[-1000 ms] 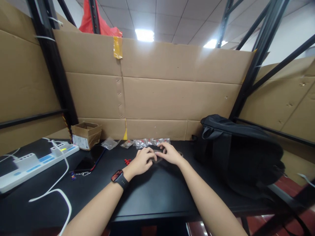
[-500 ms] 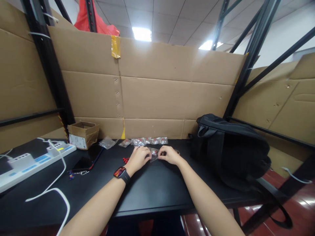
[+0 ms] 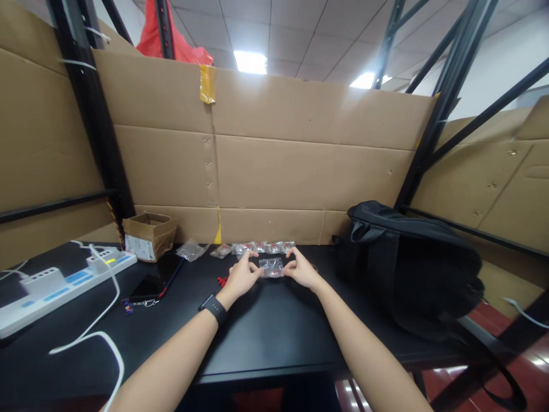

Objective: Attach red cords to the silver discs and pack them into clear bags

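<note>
Between my two hands a small clear plastic bag (image 3: 271, 267) is stretched out, with a bit of red showing at its lower right. My left hand (image 3: 242, 276), wearing a dark watch on the wrist, pinches the bag's left edge between thumb and fingers. At the opposite edge my right hand (image 3: 302, 270) has the bag's right side in a similar pinch. Behind the hands a row of small clear packets with red marks (image 3: 274, 248) lies along the cardboard wall. Some small red pieces (image 3: 222, 281) show beside my left hand, partly covered by it.
A black backpack (image 3: 412, 269) stands on the right of the black table (image 3: 270, 337). On the left are an open cardboard box (image 3: 150, 236), a phone (image 3: 156, 279), a white power strip (image 3: 68, 289) with a loose cable, and a crumpled clear bag (image 3: 191, 250). Cardboard (image 3: 274, 171) walls the back.
The fingers have shifted to the bag's side edges. It now lies flatter and wider between my hands, and its red content shows lower. My left wrist has turned, hiding the watch screen.
</note>
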A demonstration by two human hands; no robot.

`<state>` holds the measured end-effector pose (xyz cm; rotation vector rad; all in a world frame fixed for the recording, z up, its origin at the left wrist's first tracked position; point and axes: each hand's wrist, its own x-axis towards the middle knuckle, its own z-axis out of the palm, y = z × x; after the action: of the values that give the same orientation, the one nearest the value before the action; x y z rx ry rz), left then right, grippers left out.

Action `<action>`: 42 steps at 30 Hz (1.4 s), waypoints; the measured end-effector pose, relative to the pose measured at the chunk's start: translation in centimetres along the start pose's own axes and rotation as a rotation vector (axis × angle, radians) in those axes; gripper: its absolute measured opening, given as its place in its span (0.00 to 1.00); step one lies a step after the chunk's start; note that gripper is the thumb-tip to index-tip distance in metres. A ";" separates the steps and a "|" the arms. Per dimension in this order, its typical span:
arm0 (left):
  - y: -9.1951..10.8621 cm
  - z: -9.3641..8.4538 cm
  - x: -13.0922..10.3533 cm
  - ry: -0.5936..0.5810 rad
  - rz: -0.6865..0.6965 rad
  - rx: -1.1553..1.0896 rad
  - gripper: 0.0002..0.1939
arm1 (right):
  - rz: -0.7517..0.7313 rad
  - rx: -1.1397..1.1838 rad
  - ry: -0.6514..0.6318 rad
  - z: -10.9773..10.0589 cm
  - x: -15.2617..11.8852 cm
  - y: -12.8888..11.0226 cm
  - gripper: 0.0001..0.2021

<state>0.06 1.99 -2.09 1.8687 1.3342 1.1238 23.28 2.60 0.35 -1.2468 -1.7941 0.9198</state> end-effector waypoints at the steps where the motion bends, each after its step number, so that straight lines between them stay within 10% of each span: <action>1: 0.2 0.0 -0.1 0.005 0.010 0.017 0.19 | -0.020 -0.033 -0.018 0.0 0.0 0.0 0.20; 20: 1.2 0.3 -1.6 -0.076 0.335 0.520 0.16 | -0.148 -0.775 -0.162 1.4 -1.3 -2.3 0.21; 42: 1.6 -2.4 -0.7 -0.087 0.133 0.239 0.10 | -0.167 -0.099 -0.105 2.8 0.1 -2.1 0.18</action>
<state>-1.39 0.76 0.16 2.1809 1.3607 0.9698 19.90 1.75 0.96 -1.1062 -2.0148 0.8235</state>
